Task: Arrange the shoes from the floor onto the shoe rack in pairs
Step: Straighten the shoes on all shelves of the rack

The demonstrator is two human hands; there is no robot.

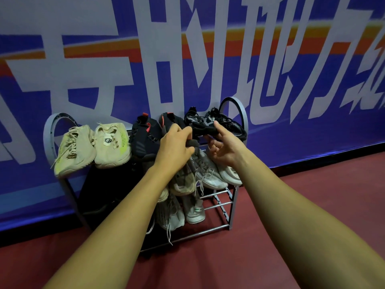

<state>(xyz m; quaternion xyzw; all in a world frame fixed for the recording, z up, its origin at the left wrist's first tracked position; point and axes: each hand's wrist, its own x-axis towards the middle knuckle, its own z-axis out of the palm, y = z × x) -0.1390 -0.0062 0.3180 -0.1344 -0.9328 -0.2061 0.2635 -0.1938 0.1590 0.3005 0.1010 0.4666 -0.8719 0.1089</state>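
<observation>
**A:** How far along is the tidying?

**B:** Judging by what shows, it is nearly done. The shoe rack [242,113] has three tiers, all carrying shoes. On the top tier, from left to right, sit beige shoes [93,147], black shoes with red trim [143,136] and black mesh shoes [229,126], each side by side as a pair. White sneakers [208,172] lie on the middle tier and grey sneakers [193,209] on the bottom one. A dark shape fills the left of the lower tiers, and I cannot make it out.

**A:** And the hands?

**B:** Both reach to the top tier. The left hand [175,144] curls its fingers round the toe of the nearer black shoe with red trim. The right hand [226,151] pinches the front of a black mesh shoe, thumb above and fingers curled beneath. Probably only straightening is left.

**A:** What about the room?

**B:** The floor [291,226] is dark red and smooth, and no shoes lie on the part in view. The rack stands against a blue banner [270,59] with large white characters and orange and red stripes.
</observation>
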